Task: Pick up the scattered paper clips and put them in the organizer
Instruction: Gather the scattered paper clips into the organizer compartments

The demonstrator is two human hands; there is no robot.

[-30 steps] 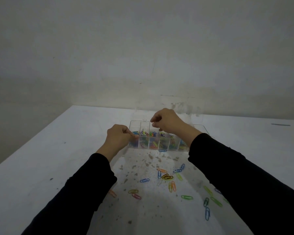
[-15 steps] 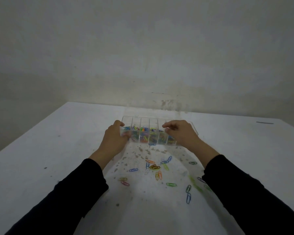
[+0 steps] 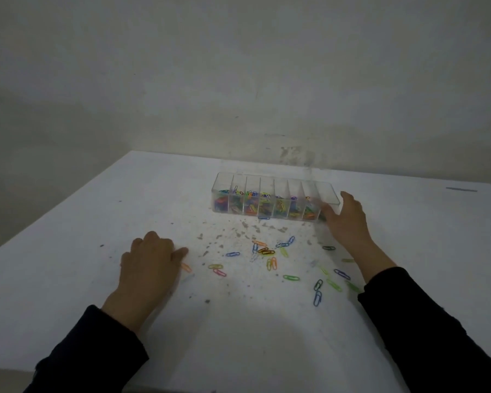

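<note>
A clear plastic organizer (image 3: 325, 191) with several compartments holding coloured paper clips stands at the far middle of the white table (image 3: 68, 251). Loose paper clips (image 3: 264, 251) lie scattered in front of it, among them a blue one (image 3: 317, 297) and a green one (image 3: 291, 277). My left hand (image 3: 149, 259) rests on the table with its fingers bent down and holds nothing that I can see. Its thumb points at an orange clip (image 3: 186, 267) just beside it. My right hand (image 3: 346, 219) has its fingers spread and touches the organizer's right end.
Dark specks and stains (image 3: 238, 231) mark the table between the organizer and the clips. A grey wall (image 3: 238, 80) rises behind the table's far edge. The table's left edge (image 3: 54, 214) runs diagonally past my left hand.
My left hand has left the organizer's left end and come back to the table beside the orange clip. My right hand has slid from over the compartments to the organizer's right end.
</note>
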